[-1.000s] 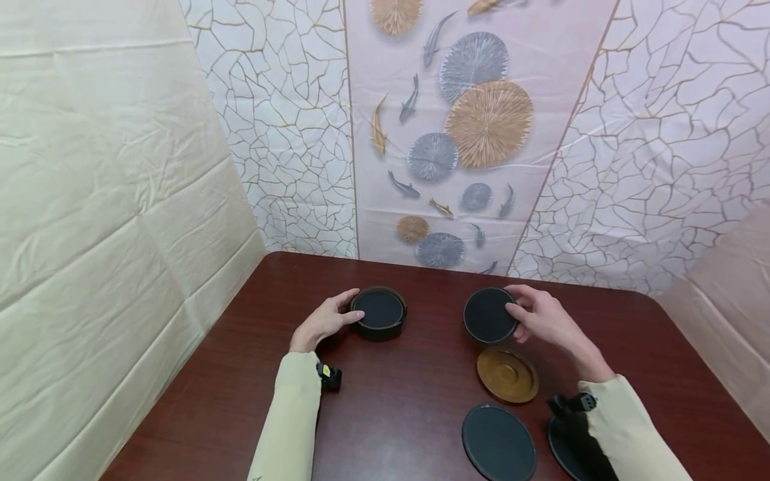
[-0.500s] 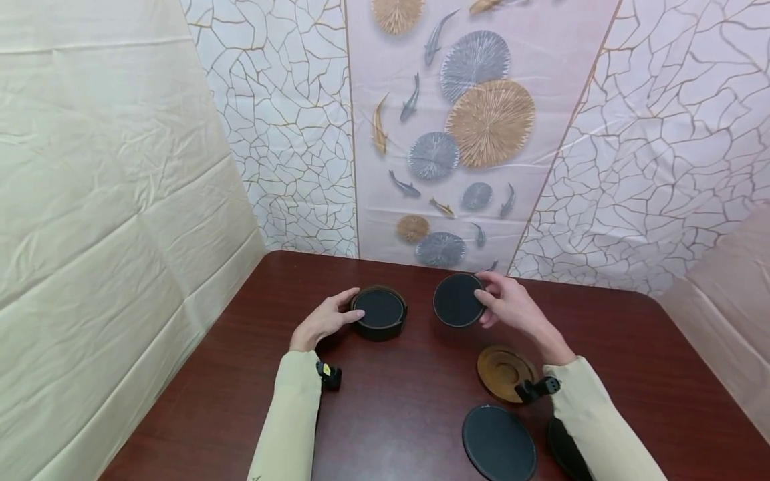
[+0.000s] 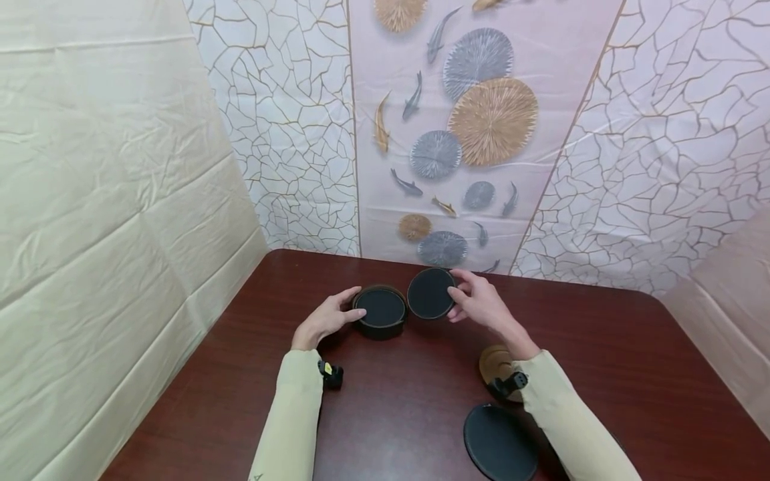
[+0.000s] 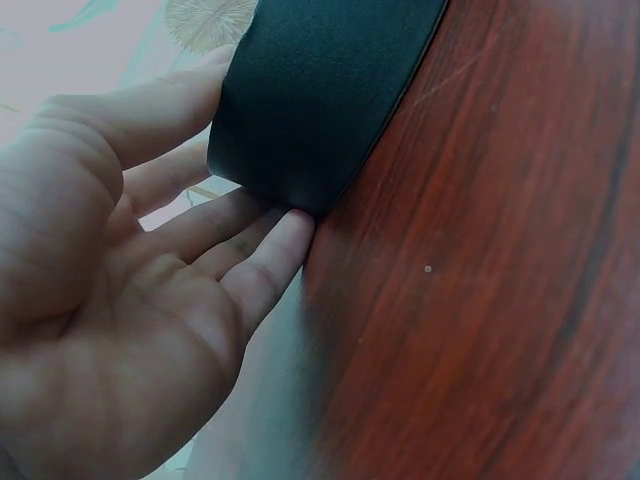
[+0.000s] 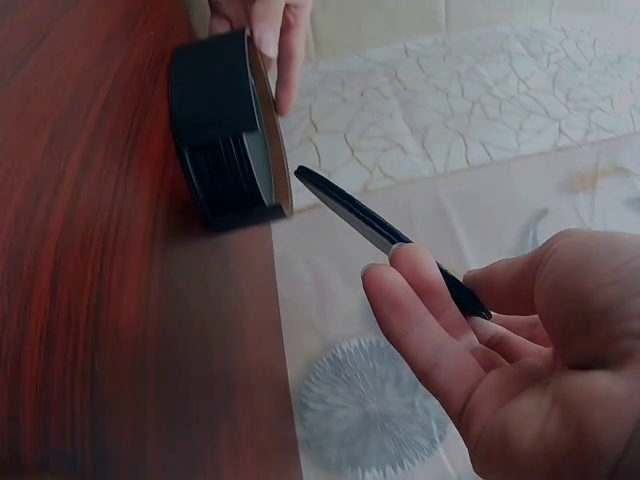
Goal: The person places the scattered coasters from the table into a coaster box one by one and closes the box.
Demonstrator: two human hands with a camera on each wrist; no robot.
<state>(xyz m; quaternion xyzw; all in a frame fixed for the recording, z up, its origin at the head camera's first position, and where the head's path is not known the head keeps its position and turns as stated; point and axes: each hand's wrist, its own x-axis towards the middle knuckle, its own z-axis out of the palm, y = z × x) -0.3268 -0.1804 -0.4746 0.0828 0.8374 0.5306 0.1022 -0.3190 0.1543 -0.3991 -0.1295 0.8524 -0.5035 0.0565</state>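
Note:
My left hand holds a round black coaster holder from its left side, thumb over the rim and fingers around the wall. The holder's side rises from the tabletop in the left wrist view. Through a slot in its wall, the right wrist view shows several stacked coasters. Between thumb and fingers, my right hand pinches a round black coaster, tilted and raised just right of the holder. Its thin edge points toward the holder's opening.
On the dark red-brown table, a brown round wooden dish lies at right, partly behind the right sleeve. Nearer the front is a larger black disc. Patterned cloth hangs behind the table's far edge.
My right hand has carried the coaster leftward and slightly away from me, up beside the holder. The right sleeve now covers part of the wooden dish. My left hand keeps its hold.

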